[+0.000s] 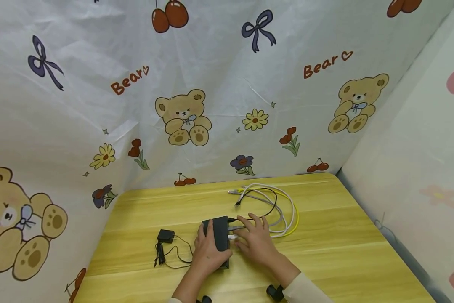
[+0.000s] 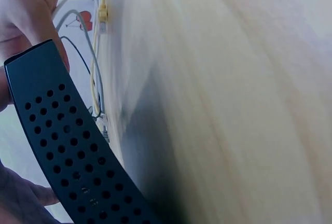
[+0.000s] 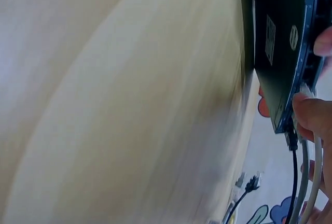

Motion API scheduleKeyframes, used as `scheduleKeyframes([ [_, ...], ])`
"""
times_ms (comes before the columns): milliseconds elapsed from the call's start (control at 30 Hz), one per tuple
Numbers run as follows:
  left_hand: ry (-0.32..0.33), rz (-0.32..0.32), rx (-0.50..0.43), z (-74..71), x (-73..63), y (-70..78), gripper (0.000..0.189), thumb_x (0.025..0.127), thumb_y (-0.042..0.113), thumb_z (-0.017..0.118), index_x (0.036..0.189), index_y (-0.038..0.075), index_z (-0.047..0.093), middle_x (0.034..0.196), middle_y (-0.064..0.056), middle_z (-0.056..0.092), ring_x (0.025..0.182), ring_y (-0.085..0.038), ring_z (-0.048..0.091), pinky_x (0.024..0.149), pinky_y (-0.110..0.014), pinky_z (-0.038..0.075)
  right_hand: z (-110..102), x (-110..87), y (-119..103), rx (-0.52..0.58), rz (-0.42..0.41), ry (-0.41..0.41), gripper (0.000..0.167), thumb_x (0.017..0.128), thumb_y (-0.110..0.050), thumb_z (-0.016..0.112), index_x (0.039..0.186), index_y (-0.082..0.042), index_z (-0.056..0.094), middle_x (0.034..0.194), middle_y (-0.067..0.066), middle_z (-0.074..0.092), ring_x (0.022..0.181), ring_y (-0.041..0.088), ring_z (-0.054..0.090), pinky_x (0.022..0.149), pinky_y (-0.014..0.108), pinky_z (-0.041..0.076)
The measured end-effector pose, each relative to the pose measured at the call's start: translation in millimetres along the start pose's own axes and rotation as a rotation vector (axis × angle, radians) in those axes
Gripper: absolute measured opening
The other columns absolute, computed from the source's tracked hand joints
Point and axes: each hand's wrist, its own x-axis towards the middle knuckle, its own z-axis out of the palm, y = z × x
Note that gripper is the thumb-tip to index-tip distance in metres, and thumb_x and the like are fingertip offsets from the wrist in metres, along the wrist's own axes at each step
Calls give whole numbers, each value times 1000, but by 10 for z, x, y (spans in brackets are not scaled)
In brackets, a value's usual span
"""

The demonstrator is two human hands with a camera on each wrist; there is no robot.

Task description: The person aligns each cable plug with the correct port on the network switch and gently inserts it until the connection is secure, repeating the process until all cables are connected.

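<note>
A black network switch (image 1: 221, 235) is tilted up off the table, gripped by my left hand (image 1: 207, 252) with fingers over its top and thumb at its near end. Its perforated side (image 2: 78, 146) fills part of the left wrist view. In the right wrist view its row of ports (image 3: 313, 68) faces my right hand (image 3: 314, 117). There the thumb and fingers pinch the clear plug of a white Ethernet cable (image 3: 316, 167) at a port. Beside it, a grey Ethernet cable (image 3: 304, 177) and a black cable (image 3: 294, 182) run into the same face.
Coiled white and yellow cables (image 1: 296, 216) lie on the table behind and right of the switch. A black power adapter (image 1: 166, 235) with a thin, partly bundled cord sits at left. Printed cloth (image 1: 219, 75) hangs behind the wooden table (image 1: 336, 235).
</note>
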Motion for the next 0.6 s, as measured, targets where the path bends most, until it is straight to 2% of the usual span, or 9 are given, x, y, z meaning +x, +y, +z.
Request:
scheduleKeyframes([
  [167, -11, -3, -19, -13, 3, 7, 114, 71, 41, 84, 161, 23, 16, 162, -23, 11, 137, -56, 30, 75, -61, 46, -38, -47, 119, 5, 9, 16, 31, 80, -37, 83, 109, -28, 77, 145, 5, 54, 136, 43, 41, 100, 77, 27],
  [400, 2, 7, -38, -28, 3, 6, 111, 73, 38, 83, 161, 24, 17, 162, -23, 10, 137, -56, 29, 75, -61, 46, -70, -156, 315, -20, 71, 2, 30, 80, -37, 84, 108, -30, 77, 148, 4, 51, 138, 42, 39, 103, 76, 26],
  [600, 6, 1, -52, -22, 2, -8, 110, 73, 37, 82, 161, 24, 18, 162, -23, 11, 138, -55, 29, 73, -58, 45, -101, -264, 461, -24, 100, 30, 29, 77, -35, 85, 105, -28, 78, 150, 10, 48, 137, 45, 39, 101, 76, 27],
])
